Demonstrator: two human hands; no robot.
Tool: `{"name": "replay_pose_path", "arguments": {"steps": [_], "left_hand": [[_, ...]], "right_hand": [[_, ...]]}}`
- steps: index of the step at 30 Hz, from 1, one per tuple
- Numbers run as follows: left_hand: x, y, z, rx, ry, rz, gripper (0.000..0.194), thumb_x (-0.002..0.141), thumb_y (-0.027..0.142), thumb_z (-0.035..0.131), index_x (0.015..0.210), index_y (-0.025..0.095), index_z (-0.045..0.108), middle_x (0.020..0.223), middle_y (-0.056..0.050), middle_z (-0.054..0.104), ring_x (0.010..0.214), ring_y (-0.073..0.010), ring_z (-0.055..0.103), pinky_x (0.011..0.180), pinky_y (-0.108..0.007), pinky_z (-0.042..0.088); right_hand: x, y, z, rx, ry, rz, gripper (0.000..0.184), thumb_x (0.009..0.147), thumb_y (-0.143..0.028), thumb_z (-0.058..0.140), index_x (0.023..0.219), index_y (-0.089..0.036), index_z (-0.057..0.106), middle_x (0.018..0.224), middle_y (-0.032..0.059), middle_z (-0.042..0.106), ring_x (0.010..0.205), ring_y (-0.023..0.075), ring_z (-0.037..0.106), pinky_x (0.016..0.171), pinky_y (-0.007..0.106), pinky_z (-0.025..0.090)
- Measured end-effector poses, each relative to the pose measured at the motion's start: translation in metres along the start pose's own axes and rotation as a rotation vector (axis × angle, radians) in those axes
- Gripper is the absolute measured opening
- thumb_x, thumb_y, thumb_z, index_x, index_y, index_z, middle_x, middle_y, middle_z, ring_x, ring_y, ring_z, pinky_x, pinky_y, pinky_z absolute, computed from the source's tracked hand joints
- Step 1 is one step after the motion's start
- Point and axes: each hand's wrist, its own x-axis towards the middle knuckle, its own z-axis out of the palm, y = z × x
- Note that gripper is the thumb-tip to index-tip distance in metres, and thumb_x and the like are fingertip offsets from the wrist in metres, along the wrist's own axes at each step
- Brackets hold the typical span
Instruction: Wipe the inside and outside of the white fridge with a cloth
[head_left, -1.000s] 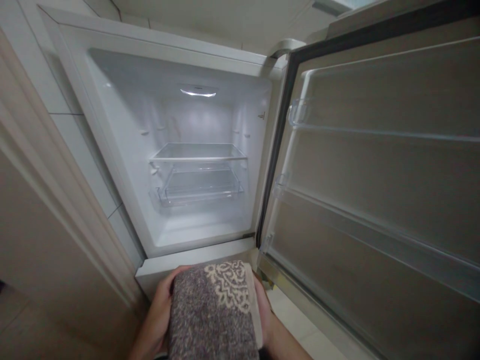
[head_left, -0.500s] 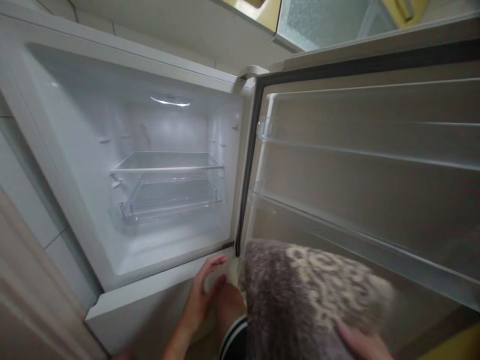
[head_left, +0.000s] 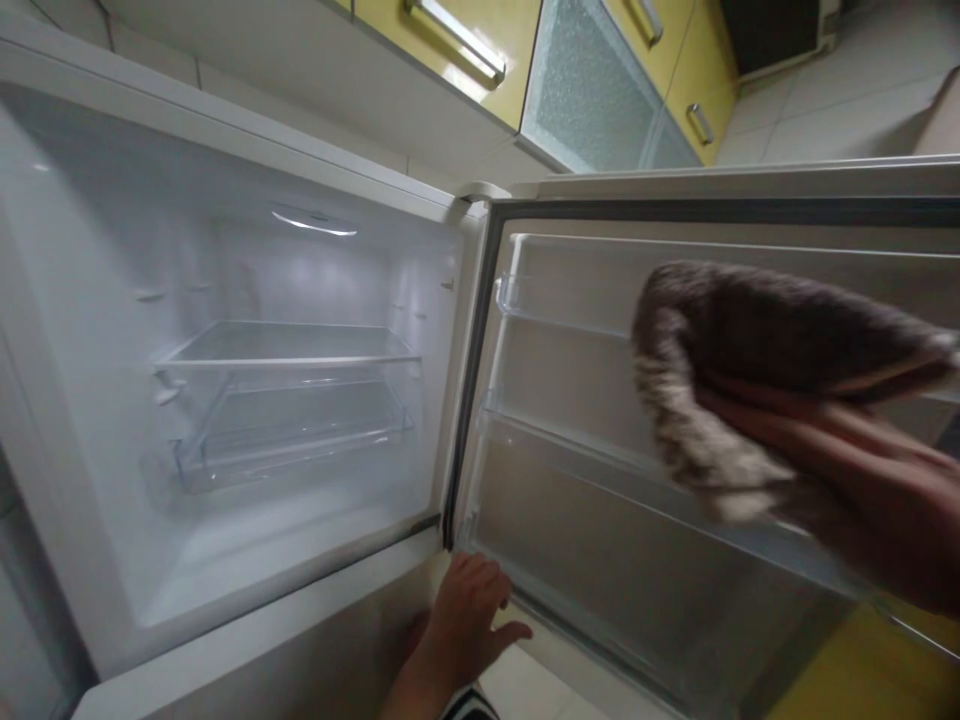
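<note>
Brown cloth [head_left: 780, 320] now reaches three o'clock, before the door [head_left: 585, 540], right hand [head_left: 870, 465] gripping; left hand [head_left: 466, 612], six o'clock, half-curled, empty.

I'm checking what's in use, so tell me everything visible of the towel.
The towel looks plush, dark brownish grey with a cream-toned patch whose detail is blurred. It is folded and bunched in the right hand, its cream end drooping, in front of the open fridge door. Whether it touches the door is unclear.
</note>
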Motion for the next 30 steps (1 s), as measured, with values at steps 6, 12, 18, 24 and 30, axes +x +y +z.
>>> {"name": "replay_pose_path", "arguments": {"steps": [6,12,18,24,30], "left_hand": [[-0.001,0.002,0.005,-0.001,0.124,-0.017,0.052,0.064,0.066,0.097,0.082,0.025,0.069,0.089,0.001,0.073,0.092,-0.0257,0.065,0.086,-0.041,0.041],[0.001,0.005,0.003,-0.042,0.206,0.037,0.052,0.067,0.063,0.096,0.082,0.024,0.065,0.089,0.004,0.073,0.089,-0.0229,0.064,0.086,-0.04,0.038],[0.002,0.009,-0.002,0.001,0.214,0.04,0.054,0.062,0.061,0.1,0.079,0.024,0.064,0.085,0.004,0.071,0.088,-0.0228,0.063,0.085,-0.04,0.04],[0.001,0.013,-0.004,0.072,0.198,0.039,0.052,0.063,0.053,0.103,0.083,0.024,0.065,0.088,0.004,0.071,0.089,-0.023,0.064,0.087,-0.04,0.042],[0.002,0.015,-0.002,0.093,0.219,0.056,0.051,0.067,0.054,0.1,0.083,0.023,0.063,0.087,0.003,0.07,0.088,-0.0233,0.064,0.086,-0.04,0.042]], "right_hand": [[0.076,-0.035,0.05,-0.682,-0.462,-1.022,0.073,0.082,0.003,0.06,0.149,-0.025,0.068,0.154,0.0113,0.06,0.139,0.0273,0.06,0.118,0.047,0.046],[0.112,-0.077,0.118,-0.947,-0.32,-1.391,0.049,0.091,-0.014,0.068,0.14,-0.018,0.065,0.159,0.0118,0.052,0.14,0.0279,0.054,0.12,0.044,0.043],[0.119,-0.081,0.132,-1.04,-0.401,-1.418,0.057,0.086,-0.031,0.079,0.14,-0.028,0.062,0.137,0.0134,0.059,0.115,0.0291,0.055,0.099,0.043,0.041],[0.112,-0.073,0.118,-1.011,-0.486,-1.444,0.019,0.09,-0.028,0.072,0.106,-0.019,0.071,0.112,0.0099,0.063,0.11,0.0268,0.055,0.097,0.041,0.039],[0.128,-0.085,0.134,-0.998,-0.485,-1.587,0.048,0.09,-0.038,0.074,0.135,-0.024,0.065,0.156,0.0112,0.046,0.144,0.0334,0.043,0.12,0.05,0.03]]}}
